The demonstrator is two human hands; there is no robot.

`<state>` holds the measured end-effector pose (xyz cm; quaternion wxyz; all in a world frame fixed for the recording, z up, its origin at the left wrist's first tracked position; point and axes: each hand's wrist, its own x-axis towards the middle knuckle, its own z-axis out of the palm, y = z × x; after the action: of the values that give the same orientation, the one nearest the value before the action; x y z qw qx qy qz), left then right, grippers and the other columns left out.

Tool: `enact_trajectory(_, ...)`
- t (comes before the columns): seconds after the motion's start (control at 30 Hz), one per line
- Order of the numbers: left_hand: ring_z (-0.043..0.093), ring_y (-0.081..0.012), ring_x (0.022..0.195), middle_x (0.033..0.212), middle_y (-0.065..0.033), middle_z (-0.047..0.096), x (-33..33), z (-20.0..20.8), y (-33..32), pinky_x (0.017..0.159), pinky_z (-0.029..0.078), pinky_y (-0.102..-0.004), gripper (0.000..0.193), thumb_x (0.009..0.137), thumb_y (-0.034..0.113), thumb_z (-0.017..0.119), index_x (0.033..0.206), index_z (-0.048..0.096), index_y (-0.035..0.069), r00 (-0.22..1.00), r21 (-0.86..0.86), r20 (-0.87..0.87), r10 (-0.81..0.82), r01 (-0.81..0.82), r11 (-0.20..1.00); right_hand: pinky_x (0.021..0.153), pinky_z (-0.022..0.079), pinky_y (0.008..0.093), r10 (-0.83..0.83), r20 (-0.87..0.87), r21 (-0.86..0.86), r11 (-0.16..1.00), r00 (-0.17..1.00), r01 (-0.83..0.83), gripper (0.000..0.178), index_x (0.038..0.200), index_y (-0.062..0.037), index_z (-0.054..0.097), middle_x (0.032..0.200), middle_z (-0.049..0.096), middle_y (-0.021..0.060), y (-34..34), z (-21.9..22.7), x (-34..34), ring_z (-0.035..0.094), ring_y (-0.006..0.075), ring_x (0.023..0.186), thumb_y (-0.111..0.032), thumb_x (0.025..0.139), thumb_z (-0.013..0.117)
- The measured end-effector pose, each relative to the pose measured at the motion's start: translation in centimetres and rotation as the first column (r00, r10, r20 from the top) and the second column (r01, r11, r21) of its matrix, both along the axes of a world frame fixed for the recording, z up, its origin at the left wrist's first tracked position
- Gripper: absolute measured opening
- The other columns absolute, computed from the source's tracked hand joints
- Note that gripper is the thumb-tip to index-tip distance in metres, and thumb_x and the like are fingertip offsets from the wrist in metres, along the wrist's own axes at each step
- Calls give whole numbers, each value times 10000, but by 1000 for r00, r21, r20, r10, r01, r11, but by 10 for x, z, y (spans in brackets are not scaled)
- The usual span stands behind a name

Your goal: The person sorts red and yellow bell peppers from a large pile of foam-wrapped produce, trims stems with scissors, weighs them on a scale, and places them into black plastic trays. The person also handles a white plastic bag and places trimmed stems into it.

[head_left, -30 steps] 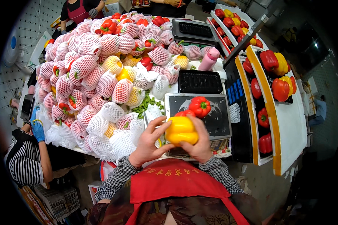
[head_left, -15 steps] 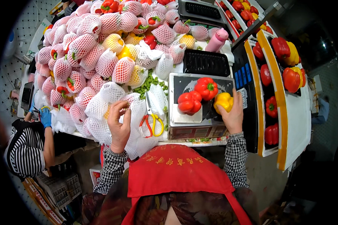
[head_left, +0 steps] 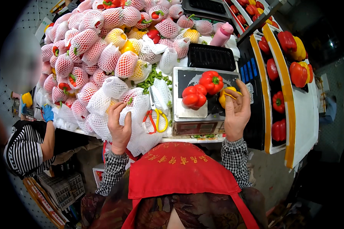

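A yellow bell pepper (head_left: 226, 96) is held in the right hand (head_left: 237, 111), fingers curled around it, at the edge of a weighing scale (head_left: 190, 110); two red bell peppers (head_left: 202, 88) sit just beside. White foam net sleeves (head_left: 141, 126) are apparently gripped by the left hand (head_left: 119, 128), near scissors (head_left: 155, 114).

Two peppers (head_left: 202, 89) sit on the scale (head_left: 191, 110), a third pepper (head_left: 227, 95) at its right edge. Left lie scissors (head_left: 154, 118) and netted peppers (head_left: 103, 57); an empty tray (head_left: 211, 57) sits behind.
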<state>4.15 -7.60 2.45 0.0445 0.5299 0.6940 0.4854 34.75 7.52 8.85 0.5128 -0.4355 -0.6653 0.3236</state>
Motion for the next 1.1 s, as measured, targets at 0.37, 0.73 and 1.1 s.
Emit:
enact_trajectory(0.37, 386, -421, 1385, 1492, -253, 396, -81, 4, -32, 1146, 305, -501, 731, 821, 163, 768, 1461, 444, 21, 895, -7, -286, 343, -360, 933, 939, 535, 386, 727, 229, -231, 687, 647, -689, 683, 1409, -55, 519, 1413, 519, 206, -36, -44, -85, 639, 317, 1094, -119, 787, 794)
enact_trajectory(0.73, 529, -388, 1079, 1355, -157, 537, -67, -89, -41, 901, 426, -491, 388, 734, 161, 753, 1094, 642, 72, 909, -298, -363, 207, -324, 898, 949, 482, 383, 737, 675, -196, 228, 38, -954, 465, 1158, -97, 619, 1356, 525, 118, -74, -155, -177, 514, 354, 1216, -115, 709, 737)
enact_trajectory(1.1, 522, -424, 1113, 1328, -216, 493, -9, -59, -66, 975, 408, -548, 670, 737, 251, 803, 1331, 530, 105, 980, -234, -196, 32, -79, 969, 832, 527, 415, 751, 289, -503, 646, 593, -573, 397, 1109, 3, 628, 1066, 680, 234, -68, -147, -197, 676, 364, 1006, -226, 810, 753)
